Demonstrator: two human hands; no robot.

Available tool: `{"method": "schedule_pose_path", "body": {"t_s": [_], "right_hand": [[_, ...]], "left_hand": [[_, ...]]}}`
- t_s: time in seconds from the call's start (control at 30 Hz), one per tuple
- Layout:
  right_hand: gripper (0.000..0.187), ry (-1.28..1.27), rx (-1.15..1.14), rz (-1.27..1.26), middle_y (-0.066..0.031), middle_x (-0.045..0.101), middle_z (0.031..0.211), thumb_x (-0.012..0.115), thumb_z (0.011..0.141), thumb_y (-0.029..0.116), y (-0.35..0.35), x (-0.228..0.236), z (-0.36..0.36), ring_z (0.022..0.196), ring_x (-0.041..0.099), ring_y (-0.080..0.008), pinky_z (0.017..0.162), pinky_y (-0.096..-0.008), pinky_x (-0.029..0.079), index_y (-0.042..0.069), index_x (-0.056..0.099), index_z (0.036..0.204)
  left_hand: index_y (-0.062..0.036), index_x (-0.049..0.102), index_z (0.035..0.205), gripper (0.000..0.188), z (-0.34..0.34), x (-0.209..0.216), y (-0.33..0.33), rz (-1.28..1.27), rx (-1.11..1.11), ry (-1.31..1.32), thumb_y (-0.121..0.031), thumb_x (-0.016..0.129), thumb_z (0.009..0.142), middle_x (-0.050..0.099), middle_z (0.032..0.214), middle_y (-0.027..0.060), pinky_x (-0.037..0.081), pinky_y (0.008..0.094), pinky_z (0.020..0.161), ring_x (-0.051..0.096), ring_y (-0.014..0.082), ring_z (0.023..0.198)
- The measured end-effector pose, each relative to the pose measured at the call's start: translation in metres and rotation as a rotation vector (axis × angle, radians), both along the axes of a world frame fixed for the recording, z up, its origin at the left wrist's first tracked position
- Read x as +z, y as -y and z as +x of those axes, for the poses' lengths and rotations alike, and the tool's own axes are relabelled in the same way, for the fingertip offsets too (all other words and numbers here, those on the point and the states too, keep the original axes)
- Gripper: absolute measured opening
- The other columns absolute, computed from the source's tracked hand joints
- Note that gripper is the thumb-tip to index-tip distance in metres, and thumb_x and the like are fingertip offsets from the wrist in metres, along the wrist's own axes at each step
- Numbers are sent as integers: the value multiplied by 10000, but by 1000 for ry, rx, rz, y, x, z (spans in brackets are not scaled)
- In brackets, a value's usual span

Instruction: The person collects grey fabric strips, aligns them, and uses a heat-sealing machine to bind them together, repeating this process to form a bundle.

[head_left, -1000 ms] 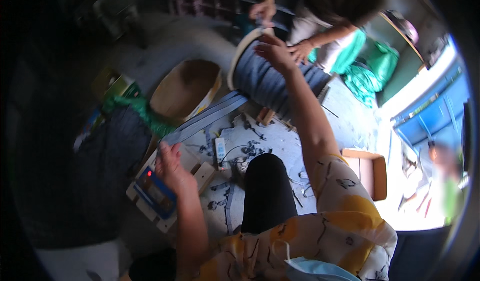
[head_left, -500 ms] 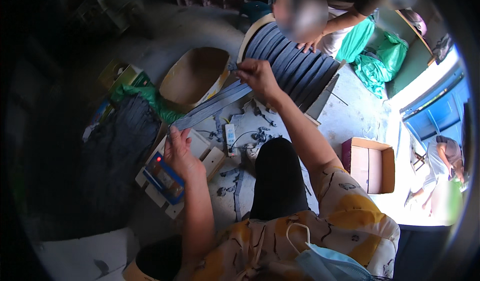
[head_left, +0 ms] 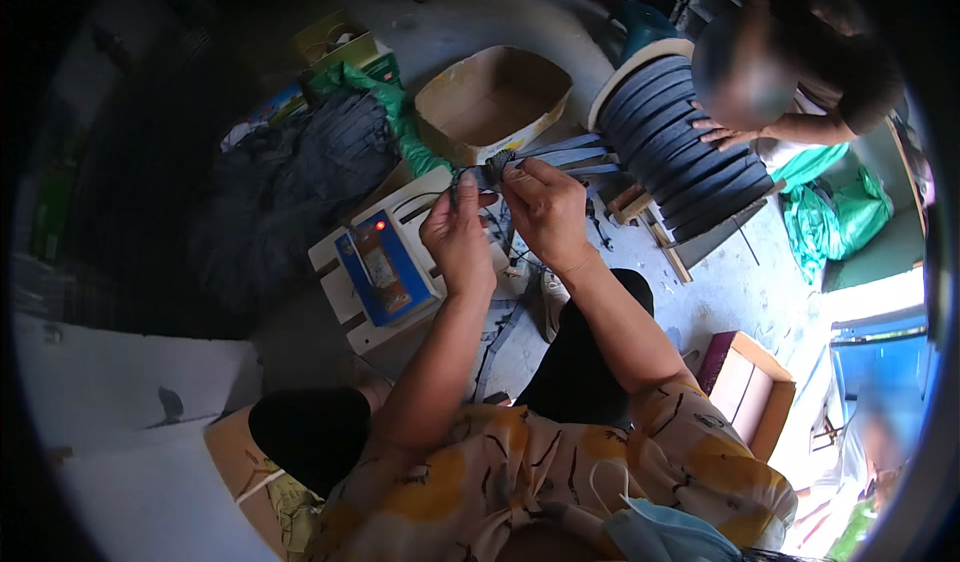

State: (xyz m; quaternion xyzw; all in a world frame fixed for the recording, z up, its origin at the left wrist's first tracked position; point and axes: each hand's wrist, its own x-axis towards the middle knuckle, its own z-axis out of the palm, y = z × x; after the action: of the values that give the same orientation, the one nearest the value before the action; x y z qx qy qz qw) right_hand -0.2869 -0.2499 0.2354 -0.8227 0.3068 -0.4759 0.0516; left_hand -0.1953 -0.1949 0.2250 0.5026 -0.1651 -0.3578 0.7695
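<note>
Both hands are up close together in the middle of the view. My left hand (head_left: 458, 237) pinches the end of a grey fabric strip (head_left: 570, 154) between thumb and fingers. My right hand (head_left: 548, 210) grips a dark bunched part of the same strip, just right of the left hand. Beyond the right hand, lengths of the strip stretch to a large spool (head_left: 665, 137) wound with dark grey strip. Below and left of my hands stands a white machine with a blue panel (head_left: 388, 270) and a lit red light.
An open cardboard box (head_left: 455, 122) sits beyond my hands. A heap of dark grey strip (head_left: 340, 142) lies left. Another person's hand (head_left: 725, 132) rests on the spool. Green bags (head_left: 835, 212) are at the right, and a second open box (head_left: 750, 387) stands nearer. Scraps litter the floor.
My hands have come together, drawing in the strip that was stretched between them. The view has turned, so the spool and boxes now appear farther right.
</note>
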Motion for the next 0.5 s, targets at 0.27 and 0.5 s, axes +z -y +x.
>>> {"method": "schedule_pose_path", "body": {"t_s": [0.27, 0.5], "right_hand": [[311, -224, -63, -159, -28, 541, 733, 608, 720, 141, -12, -4, 19, 677, 586, -202, 557, -337, 450, 78, 660, 1020], [377, -416, -36, -104, -48, 544, 942, 575, 734, 179, -24, 2, 30, 861, 535, -203, 670, -329, 403, 35, 622, 1079]], "left_hand": [[-6, 670, 989, 216, 9, -6, -8, -34, -15, -79, -197, 624, 900, 688, 879, 49, 410, 192, 607, 593, 76, 728], [-3, 642, 1082, 288, 22, -9, -4, -20, -19, -168, -231, 604, 910, 669, 1010, 85, 474, 239, 711, 617, 128, 842]]}}
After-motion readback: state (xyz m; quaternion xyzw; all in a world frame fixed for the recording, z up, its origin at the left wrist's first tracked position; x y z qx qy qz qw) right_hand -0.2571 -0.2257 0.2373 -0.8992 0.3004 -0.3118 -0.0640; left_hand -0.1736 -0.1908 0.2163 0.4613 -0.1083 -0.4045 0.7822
